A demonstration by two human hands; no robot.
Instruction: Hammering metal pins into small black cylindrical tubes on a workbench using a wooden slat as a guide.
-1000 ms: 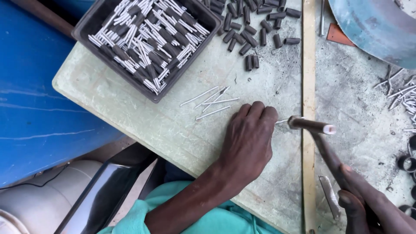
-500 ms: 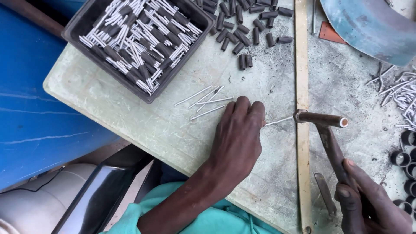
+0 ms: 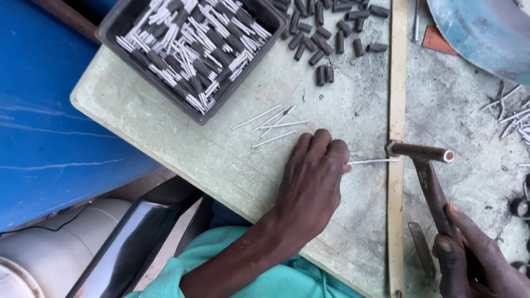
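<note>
My left hand (image 3: 312, 179) rests on the worn pale-green table (image 3: 165, 143) and pinches a thin white rod (image 3: 372, 161) that lies flat, its far end at the head of a rusty hammer (image 3: 420, 152) over a wooden strip (image 3: 396, 110). My right hand (image 3: 475, 256) grips the hammer's metal handle at the lower right. A few loose white rods (image 3: 270, 124) lie just above my left hand.
A dark tray (image 3: 190, 52) holds several rods with dark sleeves at the top left. Dark short sleeves (image 3: 326, 38) lie scattered at the top. More white rods (image 3: 513, 116) lie at the right, by a blue-grey metal sheet (image 3: 480, 27). A blue surface (image 3: 44, 127) borders the table's left.
The white rod has been drawn further out from under my left hand, so more of it shows by the hammer head. The hammer head stays low at the wooden strip.
</note>
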